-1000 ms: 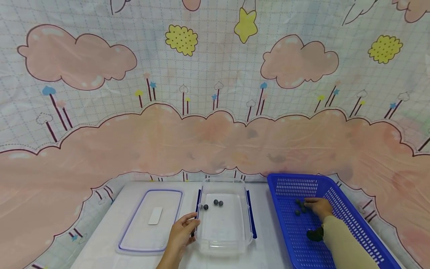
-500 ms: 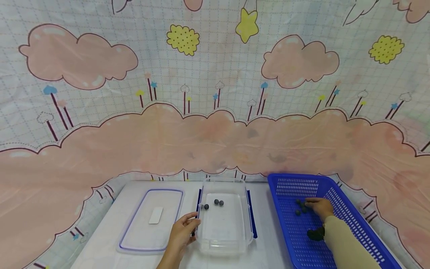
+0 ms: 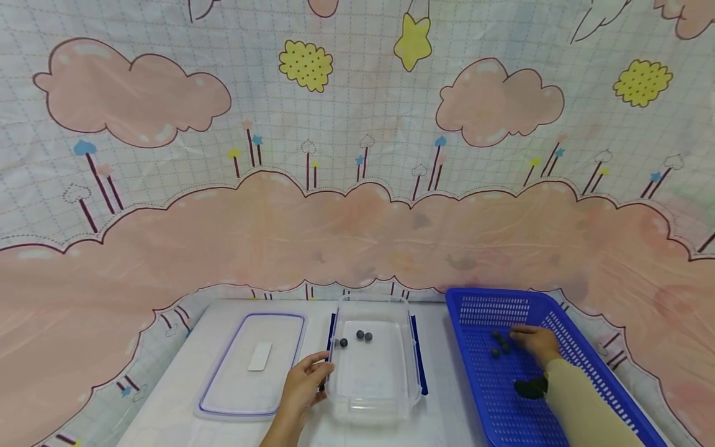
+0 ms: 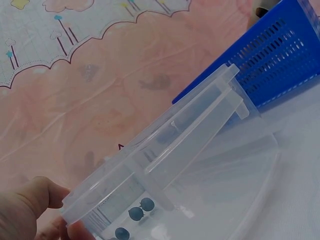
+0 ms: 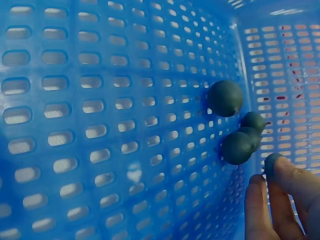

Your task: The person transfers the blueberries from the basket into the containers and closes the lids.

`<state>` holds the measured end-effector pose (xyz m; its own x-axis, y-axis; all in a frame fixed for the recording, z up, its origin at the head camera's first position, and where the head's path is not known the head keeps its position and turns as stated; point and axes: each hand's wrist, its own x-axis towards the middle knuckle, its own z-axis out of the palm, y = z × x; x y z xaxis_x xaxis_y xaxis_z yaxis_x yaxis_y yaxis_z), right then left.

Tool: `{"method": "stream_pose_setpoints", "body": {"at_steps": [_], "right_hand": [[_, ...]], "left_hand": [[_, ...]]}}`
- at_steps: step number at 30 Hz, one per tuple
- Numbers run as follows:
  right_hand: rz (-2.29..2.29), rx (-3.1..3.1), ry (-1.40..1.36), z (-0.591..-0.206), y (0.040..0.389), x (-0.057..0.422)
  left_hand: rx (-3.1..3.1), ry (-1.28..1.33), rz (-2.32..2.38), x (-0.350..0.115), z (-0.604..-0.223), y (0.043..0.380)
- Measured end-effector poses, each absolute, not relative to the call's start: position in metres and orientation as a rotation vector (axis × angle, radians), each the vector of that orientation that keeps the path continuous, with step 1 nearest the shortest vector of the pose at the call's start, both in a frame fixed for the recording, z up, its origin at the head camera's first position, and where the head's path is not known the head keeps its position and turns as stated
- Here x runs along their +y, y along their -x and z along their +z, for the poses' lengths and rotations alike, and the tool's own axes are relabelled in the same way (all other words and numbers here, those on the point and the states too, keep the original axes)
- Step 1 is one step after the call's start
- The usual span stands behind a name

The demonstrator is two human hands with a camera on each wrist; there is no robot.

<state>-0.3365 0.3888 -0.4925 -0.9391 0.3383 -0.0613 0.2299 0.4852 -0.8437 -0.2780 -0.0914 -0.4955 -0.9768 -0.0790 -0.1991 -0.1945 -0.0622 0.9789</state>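
Observation:
At the left side of a clear plastic box (image 3: 373, 406), my left hand (image 3: 301, 385) grips the wall near the rim; the left wrist view has the thumb on the box's corner. Three small dark round fruits (image 3: 360, 334) lie inside it. My right hand (image 3: 537, 343) is down in the blue basket (image 3: 472, 388). Between its thumb and fingers it pinches another small dark round fruit (image 5: 271, 164), mostly covered by the thumb. Several more dark fruits with pointed tips (image 5: 225, 98) rest on the basket floor, just beside the fingertips.
A clear lid with a blue seal (image 3: 254, 397) lies flat on the white table (image 3: 162, 397), left of the box, a white label at its middle. Blue side latches (image 3: 419, 360) hang open along the box. A patterned cloth (image 3: 357, 242) rises behind the table.
My right hand has drawn slightly to the right inside the basket, away from the cluster of fruits, pinching one. The left hand and the box have stayed in place.

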Motion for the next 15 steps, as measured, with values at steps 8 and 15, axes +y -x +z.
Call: {"method": "stream_pose_setpoints", "body": {"at_steps": [8, 15], "right_hand": [[1.520, -2.603, 0.395, -0.485, 0.332, 0.387], [1.515, -2.654, 0.267, -0.471, 0.326, 0.375]], "left_hand": [[2.120, 0.332, 2.196, -0.090, -0.494, 0.277], [2.120, 0.328, 2.193, -0.089, -0.493, 0.276]]}}
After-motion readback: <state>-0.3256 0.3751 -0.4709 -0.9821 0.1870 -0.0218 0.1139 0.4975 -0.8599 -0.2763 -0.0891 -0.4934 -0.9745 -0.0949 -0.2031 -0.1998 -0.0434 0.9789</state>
